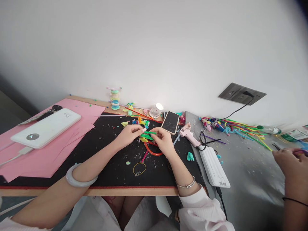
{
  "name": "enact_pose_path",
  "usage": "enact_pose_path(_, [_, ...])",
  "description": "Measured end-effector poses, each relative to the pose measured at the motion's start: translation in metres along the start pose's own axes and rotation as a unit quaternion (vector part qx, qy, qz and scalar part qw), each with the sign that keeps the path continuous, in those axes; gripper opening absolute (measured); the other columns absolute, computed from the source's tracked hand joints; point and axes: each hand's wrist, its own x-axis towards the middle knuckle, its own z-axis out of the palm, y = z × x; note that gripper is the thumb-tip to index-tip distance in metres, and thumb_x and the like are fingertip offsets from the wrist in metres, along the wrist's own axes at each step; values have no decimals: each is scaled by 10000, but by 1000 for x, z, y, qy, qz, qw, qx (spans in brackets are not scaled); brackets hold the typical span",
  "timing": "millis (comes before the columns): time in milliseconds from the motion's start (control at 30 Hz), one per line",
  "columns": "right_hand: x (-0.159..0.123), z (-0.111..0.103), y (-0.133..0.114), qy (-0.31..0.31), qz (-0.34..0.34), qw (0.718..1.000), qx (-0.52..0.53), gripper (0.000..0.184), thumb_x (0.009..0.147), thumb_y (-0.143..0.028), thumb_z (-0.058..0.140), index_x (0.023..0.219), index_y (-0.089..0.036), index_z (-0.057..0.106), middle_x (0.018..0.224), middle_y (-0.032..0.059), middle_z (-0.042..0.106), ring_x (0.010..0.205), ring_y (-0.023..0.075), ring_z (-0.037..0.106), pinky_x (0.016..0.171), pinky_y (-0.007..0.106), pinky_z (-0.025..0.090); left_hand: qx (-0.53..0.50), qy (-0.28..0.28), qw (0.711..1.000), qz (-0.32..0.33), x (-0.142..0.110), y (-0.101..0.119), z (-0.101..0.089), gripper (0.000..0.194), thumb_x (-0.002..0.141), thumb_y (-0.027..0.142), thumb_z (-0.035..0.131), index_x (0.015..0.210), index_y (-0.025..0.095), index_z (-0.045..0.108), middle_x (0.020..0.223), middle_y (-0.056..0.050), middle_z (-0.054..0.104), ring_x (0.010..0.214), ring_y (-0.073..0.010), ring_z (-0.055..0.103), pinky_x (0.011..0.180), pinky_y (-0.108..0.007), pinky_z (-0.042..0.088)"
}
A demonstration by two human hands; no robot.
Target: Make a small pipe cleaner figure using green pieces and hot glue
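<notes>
Between my two hands, above the black mat [108,160], is a green pipe cleaner [150,132]. My left hand [132,133] pinches its left end between thumb and fingertips. At the other end, my right hand [162,139] grips it with bent fingers. More green and yellow pipe cleaner pieces [143,139] lie just under the fingertips, partly hidden. Below my right hand sits an orange-red loop [154,152] with a pink stem. A thin tan rubber band [139,169] rests nearer to me on the mat.
A white power bank [48,128] lies on pink paper at left. A phone [170,122], a pink glue gun [190,134] and another power bank [214,166] are at right. Beyond them are colourful pipe cleaners [250,130] and another person's hand [288,160] holding something.
</notes>
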Motion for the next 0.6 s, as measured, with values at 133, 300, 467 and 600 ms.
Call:
enact_pose_path(133, [0,0,-3,3,16,1000,19,121,781,-259,556,857,-187,614,611,-18,529,525,119,484,501,235,389,4,2,1000,-5,0,0,0,353,811,469,511,696,153,618,577,28,468,540,-106,388,516,-232,301])
enact_pose_path(300, [0,0,-2,5,24,999,25,130,778,-262,551,869,-193,614,603,-20,530,521,124,490,499,238,395,-11,12,1000,-12,1,0,0,343,788,476,541,770,155,660,657,1,595,589,-127,491,564,-240,387])
enact_pose_path(467, [0,0,1,11,10,1000,2,117,762,-237,569,849,-187,629,722,15,610,583,133,533,560,254,447,-55,16,998,-30,2,-5,1,325,718,456,644,822,150,673,804,-45,681,754,-181,604,727,-296,468])
enact_pose_path(600, [1,0,1,15,19,1000,10,107,755,-232,579,836,-185,631,732,21,622,597,137,551,571,258,463,-97,18,994,-48,2,-6,1,331,658,429,714,824,146,669,861,-65,701,833,-206,635,818,-349,479])
